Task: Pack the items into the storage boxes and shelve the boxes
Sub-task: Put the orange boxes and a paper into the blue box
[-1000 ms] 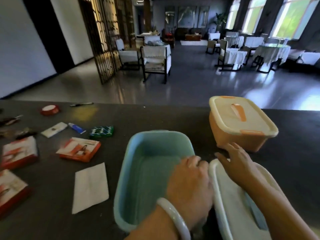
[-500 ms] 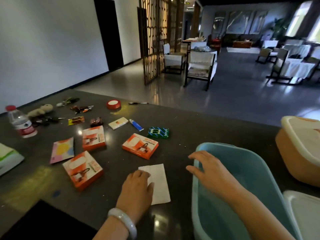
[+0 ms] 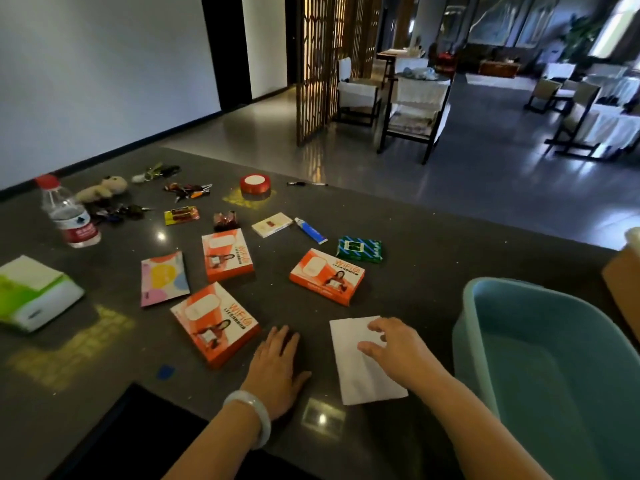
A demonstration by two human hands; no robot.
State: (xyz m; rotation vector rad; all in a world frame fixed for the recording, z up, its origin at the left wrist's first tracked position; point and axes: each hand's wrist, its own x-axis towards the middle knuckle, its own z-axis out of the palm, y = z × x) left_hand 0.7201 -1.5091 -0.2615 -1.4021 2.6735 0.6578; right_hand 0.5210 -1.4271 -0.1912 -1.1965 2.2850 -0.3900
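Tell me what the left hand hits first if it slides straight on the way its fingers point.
The left hand lies flat on the table, fingers pointing away. Bare tabletop first, then probably the orange WiFi box, though depth is uncertain.

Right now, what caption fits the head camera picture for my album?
Right hand on white paper, left hand flat on table, beside empty blue box.

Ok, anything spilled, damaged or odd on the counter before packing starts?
Nothing spilled or broken. The items lie loosely scattered, none packed: the blue storage box is empty. The right hand rests on the white packet.
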